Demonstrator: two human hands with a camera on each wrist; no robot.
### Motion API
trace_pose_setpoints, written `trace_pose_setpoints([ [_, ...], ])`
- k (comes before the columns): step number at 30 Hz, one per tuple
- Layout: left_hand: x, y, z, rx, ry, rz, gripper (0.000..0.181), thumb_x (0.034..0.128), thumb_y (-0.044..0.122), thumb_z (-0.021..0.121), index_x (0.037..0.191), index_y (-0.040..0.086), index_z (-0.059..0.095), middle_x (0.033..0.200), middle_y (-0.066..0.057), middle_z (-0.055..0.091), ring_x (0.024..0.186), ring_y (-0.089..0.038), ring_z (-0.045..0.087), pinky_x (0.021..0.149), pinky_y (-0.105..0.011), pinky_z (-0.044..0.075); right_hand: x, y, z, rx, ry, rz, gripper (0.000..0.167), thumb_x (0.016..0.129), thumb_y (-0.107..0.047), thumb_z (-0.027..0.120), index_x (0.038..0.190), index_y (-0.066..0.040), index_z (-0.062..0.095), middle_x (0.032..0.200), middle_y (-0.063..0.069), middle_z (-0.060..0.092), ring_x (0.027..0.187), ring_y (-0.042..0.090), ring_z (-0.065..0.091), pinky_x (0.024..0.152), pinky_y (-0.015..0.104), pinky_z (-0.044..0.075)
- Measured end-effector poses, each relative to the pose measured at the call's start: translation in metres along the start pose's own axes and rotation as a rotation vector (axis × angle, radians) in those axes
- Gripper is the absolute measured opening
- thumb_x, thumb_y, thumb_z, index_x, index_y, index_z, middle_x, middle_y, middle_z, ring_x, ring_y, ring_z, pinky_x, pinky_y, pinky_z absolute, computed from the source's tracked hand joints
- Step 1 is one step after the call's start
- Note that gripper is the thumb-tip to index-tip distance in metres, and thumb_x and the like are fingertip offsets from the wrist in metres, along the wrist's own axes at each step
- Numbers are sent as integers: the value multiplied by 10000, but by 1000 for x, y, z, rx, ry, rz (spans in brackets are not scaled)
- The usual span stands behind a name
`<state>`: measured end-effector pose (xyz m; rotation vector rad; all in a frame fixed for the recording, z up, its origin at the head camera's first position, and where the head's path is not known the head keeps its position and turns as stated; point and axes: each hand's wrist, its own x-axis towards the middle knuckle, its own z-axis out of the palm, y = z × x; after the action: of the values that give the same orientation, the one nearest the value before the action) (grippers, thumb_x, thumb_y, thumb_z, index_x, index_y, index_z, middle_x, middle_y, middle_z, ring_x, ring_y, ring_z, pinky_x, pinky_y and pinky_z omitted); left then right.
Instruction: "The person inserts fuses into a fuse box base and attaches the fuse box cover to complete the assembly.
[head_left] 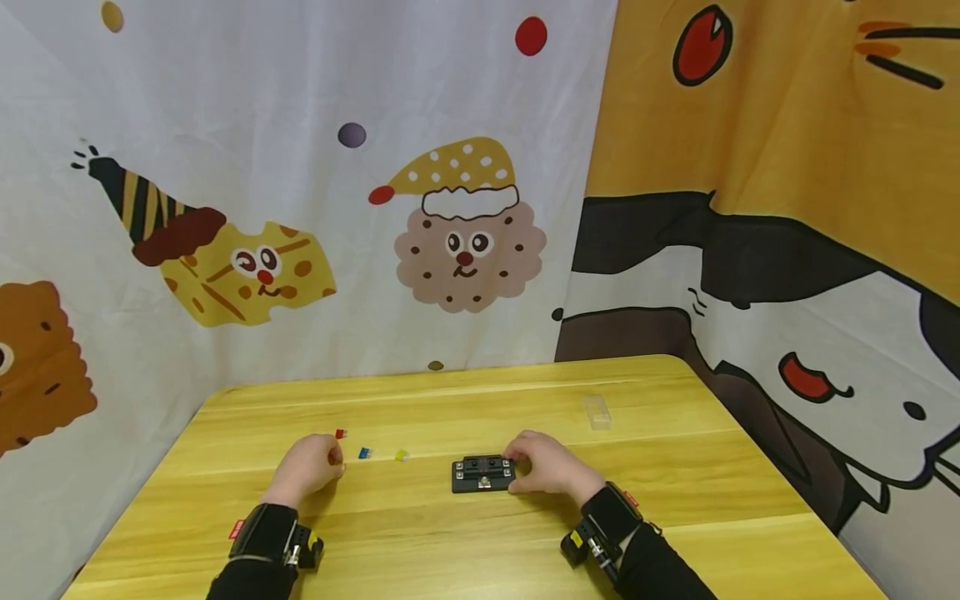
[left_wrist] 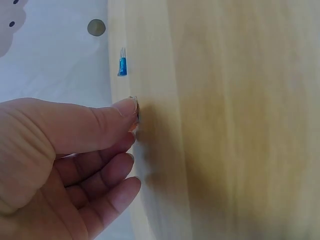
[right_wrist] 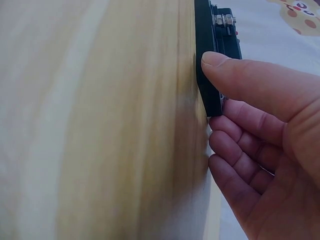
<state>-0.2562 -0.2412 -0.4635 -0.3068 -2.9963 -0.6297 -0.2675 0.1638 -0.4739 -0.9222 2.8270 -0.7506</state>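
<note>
My left hand (head_left: 309, 467) is low over the table at the left, thumb and index finger pinching a small orange blade fuse (left_wrist: 133, 126). Its prongs peek out above the thumb in the left wrist view; most of it is hidden. Just past those fingers sits a red blade fuse (head_left: 341, 433). A blue blade fuse (head_left: 364, 453) and a yellow blade fuse (head_left: 402, 455) lie farther right. My right hand (head_left: 551, 467) grips the right end of a black terminal block (head_left: 483, 473) with metal screws, thumb on the near side. The block rests on the table.
Toward the back right of the wooden table (head_left: 420, 550) lies a small clear plastic box (head_left: 597, 412). A printed curtain (head_left: 300, 125) hangs close behind the table and along its right side.
</note>
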Motion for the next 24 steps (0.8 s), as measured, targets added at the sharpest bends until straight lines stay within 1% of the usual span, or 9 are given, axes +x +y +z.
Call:
trace_pose_setpoints([
  [6, 0, 0, 0, 0, -10, -5, 214, 767, 24, 773, 732, 89, 571, 704, -5, 520, 666, -194, 475, 637, -377, 416, 0, -2, -1, 7, -6, 18, 437, 748, -206, 872, 1118, -69, 684, 1040, 0, 609, 951, 196, 579, 904, 424, 477],
  [15, 0, 0, 1, 10, -23, -29, 229, 765, 24, 764, 732, 95, 549, 695, -5, 497, 648, -186, 467, 604, -348, 388, 0, -3, -2, 5, -13, 12, 441, 754, -204, 869, 1128, -65, 682, 1048, 8, 607, 952, 199, 579, 899, 417, 479],
  [20, -1, 2, 1, -33, -4, -26, 243, 759, 36, 796, 735, 108, 565, 699, 14, 513, 652, -173, 465, 620, -346, 394, 0, -2, -1, 5, -15, 16, 441, 751, -210, 871, 1125, -69, 683, 1045, 1, 607, 949, 191, 576, 899, 415, 479],
  [24, -1, 9, -2, -62, 25, -3, 227, 758, 41, 795, 738, 124, 584, 702, 32, 529, 653, -161, 463, 628, -349, 400, 0, -1, -1, 6, -12, 12, 440, 752, -207, 869, 1123, -67, 680, 1044, 3, 605, 950, 196, 578, 898, 416, 480],
])
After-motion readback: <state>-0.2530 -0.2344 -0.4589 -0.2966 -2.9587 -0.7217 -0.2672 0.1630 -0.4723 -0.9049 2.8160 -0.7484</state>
